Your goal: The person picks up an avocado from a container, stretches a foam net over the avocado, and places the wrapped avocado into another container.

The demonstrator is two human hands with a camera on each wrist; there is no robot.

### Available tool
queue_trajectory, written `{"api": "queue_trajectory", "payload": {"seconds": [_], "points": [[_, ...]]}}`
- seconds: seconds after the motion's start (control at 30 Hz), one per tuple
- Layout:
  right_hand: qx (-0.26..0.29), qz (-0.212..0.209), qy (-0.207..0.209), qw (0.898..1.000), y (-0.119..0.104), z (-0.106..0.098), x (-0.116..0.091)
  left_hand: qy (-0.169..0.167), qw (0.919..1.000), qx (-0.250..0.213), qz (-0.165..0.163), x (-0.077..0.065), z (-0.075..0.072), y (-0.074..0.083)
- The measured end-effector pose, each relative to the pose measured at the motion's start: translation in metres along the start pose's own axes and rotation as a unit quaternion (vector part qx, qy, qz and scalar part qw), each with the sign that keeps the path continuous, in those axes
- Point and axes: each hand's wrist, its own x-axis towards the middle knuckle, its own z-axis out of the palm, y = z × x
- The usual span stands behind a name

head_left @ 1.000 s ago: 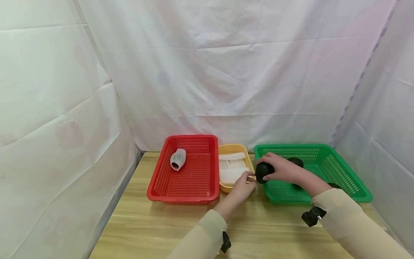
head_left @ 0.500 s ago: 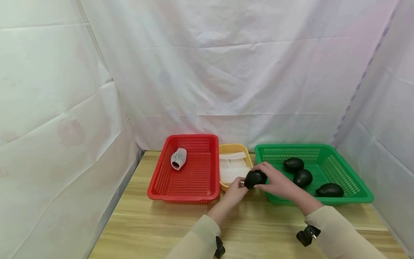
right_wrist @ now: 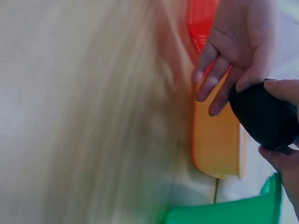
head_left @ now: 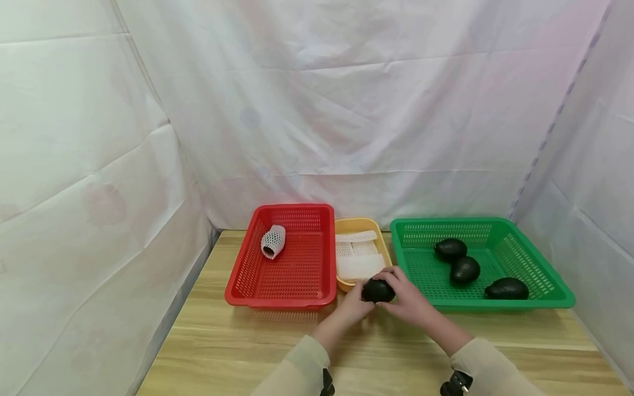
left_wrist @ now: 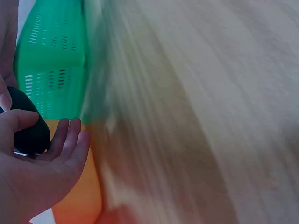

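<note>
A dark avocado (head_left: 378,290) is held by both hands just in front of the yellow basket (head_left: 358,224). My right hand (head_left: 407,301) grips it from the right, thumb and fingertips on opposite sides in the right wrist view. At its other end my left hand (head_left: 350,308) pinches it with thumb and forefinger; the left wrist view shows the remaining left fingers (left_wrist: 70,140) reaching out past the fruit. White foam net sleeves (head_left: 360,266) lie in the yellow basket behind the hands.
To the left stands a red basket (head_left: 282,302) with one avocado in a foam net (head_left: 274,241). The green basket (head_left: 495,303) on the right contains three bare avocados (head_left: 464,270). All stand on a wooden table (head_left: 238,352) before a white cloth backdrop.
My right hand has carried the avocado left and toward me, away from the green basket's rim. My left hand has drawn back slightly and taken hold of the avocado's left end.
</note>
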Motion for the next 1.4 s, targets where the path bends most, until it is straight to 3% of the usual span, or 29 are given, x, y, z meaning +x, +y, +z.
{"api": "queue_trajectory", "payload": {"seconds": [0.3,0.43,0.53,0.67,0.73,0.83,0.9,0.97,1.07,1.27,1.33,1.4], "points": [[-0.007,0.026,0.034,0.999,-0.007,0.026,-0.010,-0.013,0.9999,-0.003,-0.005,-0.005,-0.009,-0.014],[0.014,0.082,0.031,0.996,-0.009,0.036,-0.016,-0.019,0.9992,0.035,0.002,-0.007,-0.013,-0.019],[0.042,0.146,0.019,0.988,-0.008,0.043,-0.019,-0.031,0.9982,0.051,0.006,-0.007,-0.017,-0.024],[0.113,0.249,0.020,0.962,-0.001,0.051,-0.021,-0.053,0.9985,0.003,0.013,-0.003,-0.020,-0.036],[0.147,0.291,0.024,0.945,0.005,0.055,-0.022,-0.060,0.9973,-0.023,0.036,0.001,-0.021,-0.049],[0.192,0.334,0.024,0.922,0.014,0.061,-0.023,-0.062,0.9948,-0.068,0.044,0.003,-0.021,-0.059],[0.224,0.357,0.026,0.907,0.020,0.063,-0.023,-0.055,0.9926,-0.105,0.029,0.003,-0.020,-0.063],[0.257,0.372,0.030,0.892,0.025,0.066,-0.023,-0.041,0.9891,-0.142,-0.002,0.002,-0.019,-0.060],[0.303,0.380,0.036,0.873,0.032,0.069,-0.024,-0.025,0.9847,-0.171,-0.022,0.002,-0.019,-0.059],[0.400,0.383,0.039,0.832,0.041,0.071,-0.026,-0.031,0.9851,-0.168,-0.020,0.002,-0.020,-0.060],[0.421,0.378,0.030,0.824,0.044,0.069,-0.028,-0.034,0.9858,-0.163,-0.018,0.002,-0.021,-0.060],[0.433,0.369,0.013,0.823,0.045,0.066,-0.029,-0.035,0.9866,-0.158,-0.022,0.001,-0.022,-0.059]]}}
